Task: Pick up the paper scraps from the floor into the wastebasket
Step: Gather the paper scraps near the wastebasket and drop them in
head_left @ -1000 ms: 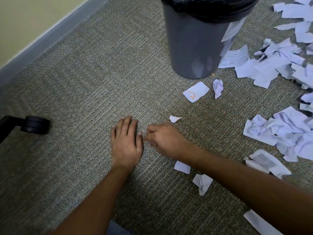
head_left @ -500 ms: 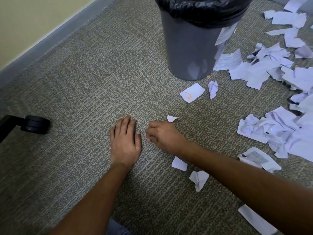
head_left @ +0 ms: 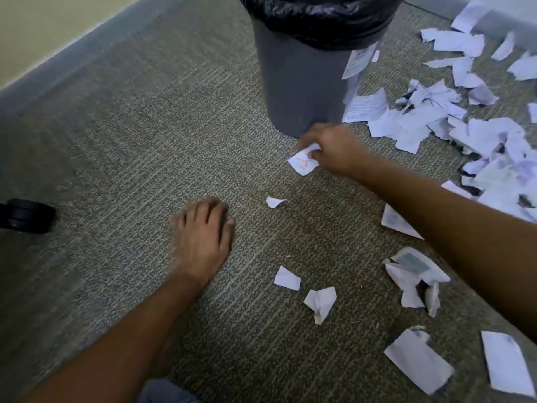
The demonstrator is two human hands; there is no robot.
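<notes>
A grey wastebasket [head_left: 299,91] with a black liner stands on the carpet at the top middle. Just in front of its base, my right hand [head_left: 334,149] pinches a white scrap with orange marks [head_left: 302,164] that lies on the floor. My left hand [head_left: 203,239] rests flat on the carpet, fingers spread, holding nothing. A tiny scrap [head_left: 274,202] lies between the hands. Two small scraps [head_left: 287,279] [head_left: 319,303] lie nearer to me. A big pile of torn paper [head_left: 465,126] covers the floor at the right.
A black chair caster [head_left: 27,215] sits at the left edge. A grey baseboard [head_left: 72,62] and a yellow wall run along the upper left. More large scraps [head_left: 418,365] lie at the lower right, under and beside my right forearm.
My right hand has left its spot beside the left hand and reached forward to the orange-marked scrap by the wastebasket, now pinching it. The left hand stays put. The view tilted.
</notes>
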